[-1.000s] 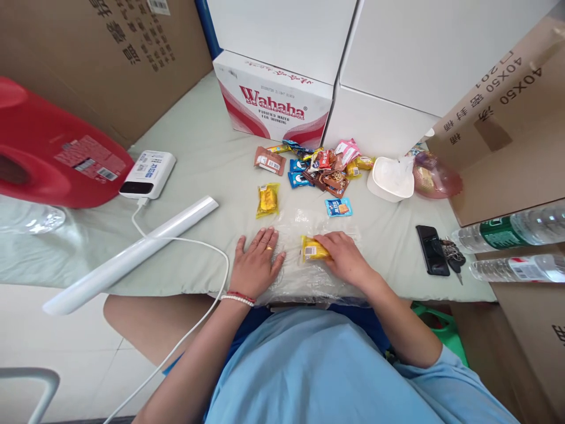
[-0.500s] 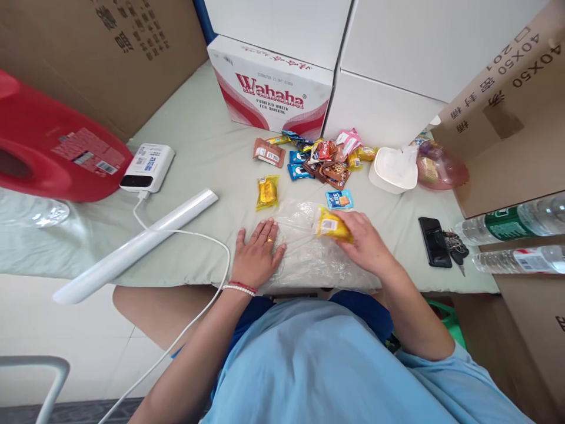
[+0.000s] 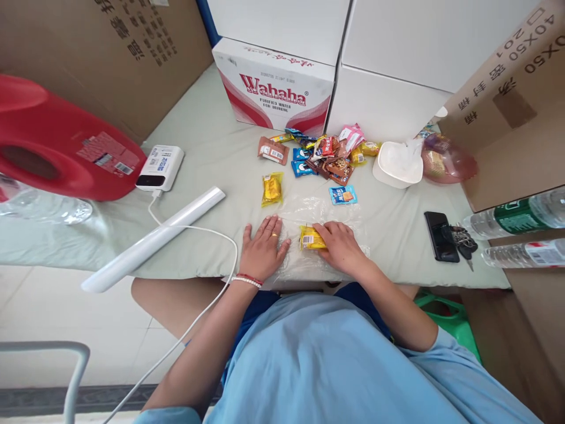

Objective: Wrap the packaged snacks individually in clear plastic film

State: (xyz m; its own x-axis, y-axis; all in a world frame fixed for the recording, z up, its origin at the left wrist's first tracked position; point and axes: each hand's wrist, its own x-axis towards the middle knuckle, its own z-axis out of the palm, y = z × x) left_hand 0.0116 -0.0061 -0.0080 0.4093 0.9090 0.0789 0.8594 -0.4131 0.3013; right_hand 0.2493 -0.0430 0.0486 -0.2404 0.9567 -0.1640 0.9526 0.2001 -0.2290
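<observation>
My left hand lies flat, fingers spread, on the left edge of a clear plastic bag spread on the pale green table cover. My right hand is closed on a yellow snack packet, holding it down on the bag near the table's front edge. A second yellow packet lies just beyond my left hand. A small blue packet lies beyond the bag.
A heap of mixed snack packets sits before the Wahaha box. To the right are a white bowl, a pink bowl, a phone with keys and two water bottles. On the left lie a white tube, a power bank and a red jug.
My right hand carried the yellow packet up over the bag's far side, then brought it back down near the front edge. My left hand stayed flat on the bag.
</observation>
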